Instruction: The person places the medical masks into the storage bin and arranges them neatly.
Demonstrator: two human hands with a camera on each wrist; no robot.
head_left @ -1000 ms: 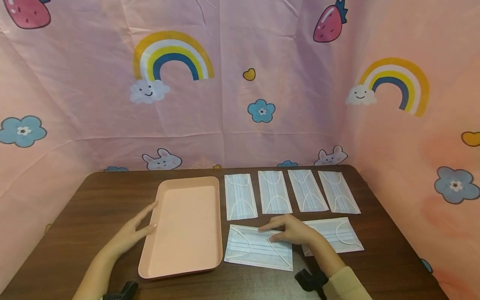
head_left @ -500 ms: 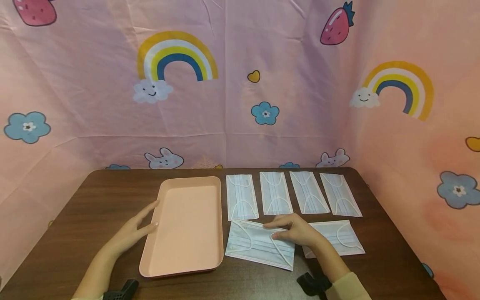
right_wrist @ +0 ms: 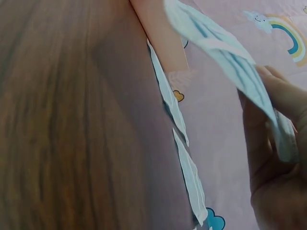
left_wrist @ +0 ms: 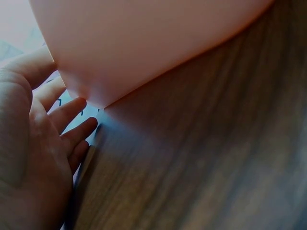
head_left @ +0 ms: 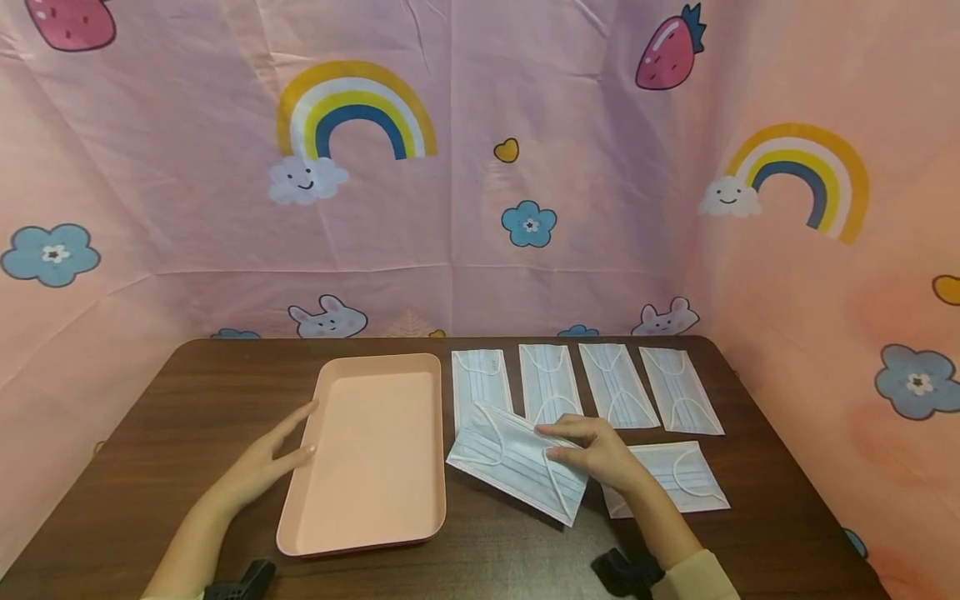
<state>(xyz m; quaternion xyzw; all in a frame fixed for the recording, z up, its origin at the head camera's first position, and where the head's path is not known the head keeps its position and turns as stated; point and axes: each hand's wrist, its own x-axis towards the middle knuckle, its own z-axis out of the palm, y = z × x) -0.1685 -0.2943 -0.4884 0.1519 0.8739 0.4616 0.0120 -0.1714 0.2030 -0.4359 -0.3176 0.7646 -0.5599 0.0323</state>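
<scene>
My right hand (head_left: 592, 450) pinches a light blue face mask (head_left: 517, 467) between thumb and fingers. The mask hangs tilted above the table, just right of the pink tray (head_left: 367, 467). In the right wrist view, this held mask (right_wrist: 220, 52) is raised off the wood and gripped near its edge. My left hand (head_left: 262, 462) touches the tray's left rim with extended fingertips. From the left wrist, the same hand (left_wrist: 48, 124) shows spread fingers by the tray wall (left_wrist: 144, 38). Nothing lies inside the tray.
Several face masks lie flat in a row at the back: one (head_left: 480, 375) partly covered by the held mask, others (head_left: 618, 383) further right. Another mask (head_left: 675, 475) lies sideways beneath my right forearm. A patterned cloth (head_left: 450, 208) rises behind the dark wooden table (head_left: 225, 375).
My right hand has lifted the mask off the table, moving it slightly away from me and tilting it. It now overlaps the back row. My left hand and the tray have stayed put.
</scene>
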